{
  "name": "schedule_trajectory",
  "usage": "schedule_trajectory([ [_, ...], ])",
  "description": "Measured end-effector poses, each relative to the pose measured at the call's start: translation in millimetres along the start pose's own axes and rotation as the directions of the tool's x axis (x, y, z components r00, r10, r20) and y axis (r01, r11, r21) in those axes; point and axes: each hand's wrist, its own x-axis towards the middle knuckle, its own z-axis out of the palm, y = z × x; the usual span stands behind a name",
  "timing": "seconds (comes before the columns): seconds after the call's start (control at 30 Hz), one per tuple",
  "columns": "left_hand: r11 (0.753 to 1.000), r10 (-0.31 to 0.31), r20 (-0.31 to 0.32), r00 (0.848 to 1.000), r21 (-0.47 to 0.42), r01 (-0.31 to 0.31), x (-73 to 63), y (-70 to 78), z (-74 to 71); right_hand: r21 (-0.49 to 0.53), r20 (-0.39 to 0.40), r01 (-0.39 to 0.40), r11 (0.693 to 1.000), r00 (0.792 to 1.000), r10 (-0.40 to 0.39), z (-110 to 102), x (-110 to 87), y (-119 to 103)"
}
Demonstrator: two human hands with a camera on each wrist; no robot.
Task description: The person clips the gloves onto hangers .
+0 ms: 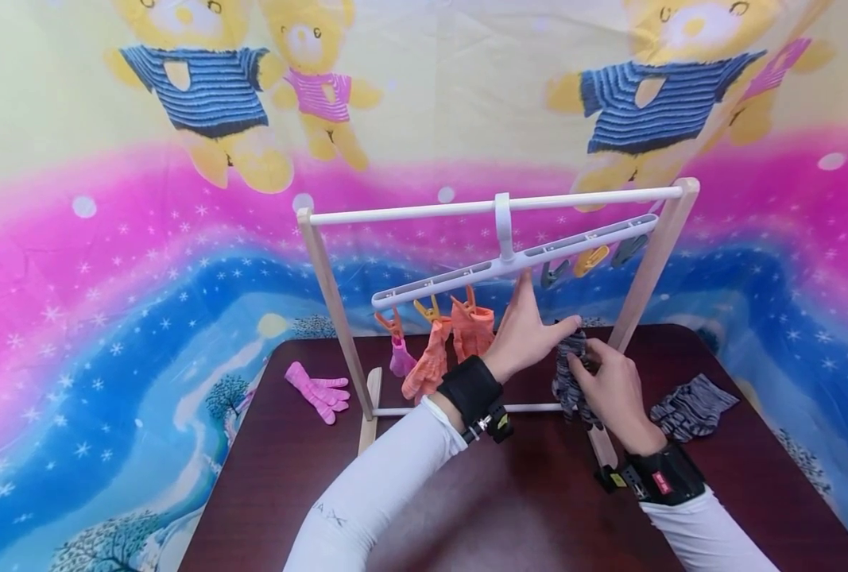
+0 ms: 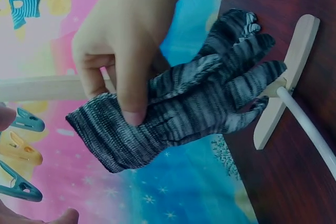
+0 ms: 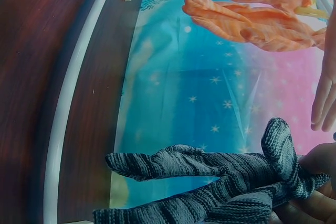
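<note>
In the head view my left hand (image 1: 525, 332) reaches up, fingers straight, fingertips right at the underside of the white clip hanger (image 1: 459, 278) below its hook. Its thumb points toward the right hand. My right hand (image 1: 615, 389) pinches a black-and-grey knit glove (image 2: 184, 108) near the cuff, thumb on top, glove fingers hanging down. Beside it in the left wrist view are a yellow clothespin (image 2: 23, 149) and two blue-green clothespins (image 2: 22, 184) with nothing in them. From the hanger's lower left half hang a pink glove (image 1: 400, 359) and two orange gloves (image 1: 427, 365), each in a clothespin.
The hanger tilts, left end low, on the white top bar (image 1: 409, 211) of a wooden rack (image 1: 334, 318). A pink glove (image 1: 318, 392) lies left of the rack, another black-and-grey glove (image 1: 694, 407) to the right on the dark table (image 1: 466, 508). A printed cloth (image 1: 424, 95) hangs behind.
</note>
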Motion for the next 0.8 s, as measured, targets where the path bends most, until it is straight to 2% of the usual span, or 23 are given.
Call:
schedule_trajectory([
  [0.23,0.997,-0.066,-0.073,0.995,-0.056,0.062,10.0,3.8,1.0,-0.004,-0.004,0.000,1.000,1.000,0.000,1,-0.6,2],
  [0.5,0.989,-0.070,-0.156,0.985,-0.142,0.048,15.3,10.1,2.8,-0.004,-0.021,0.010,1.000,1.000,-0.010,1,-0.1,3],
  [0.6,0.990,-0.056,-0.181,0.982,-0.135,0.032,17.4,11.1,2.8,-0.001,-0.023,0.008,1.000,1.000,-0.008,2,-0.4,3],
  [0.8,0.996,-0.079,-0.222,0.972,-0.058,0.068,18.2,8.3,1.9,0.000,-0.012,0.000,1.000,1.000,0.000,3,-1.6,2],
])
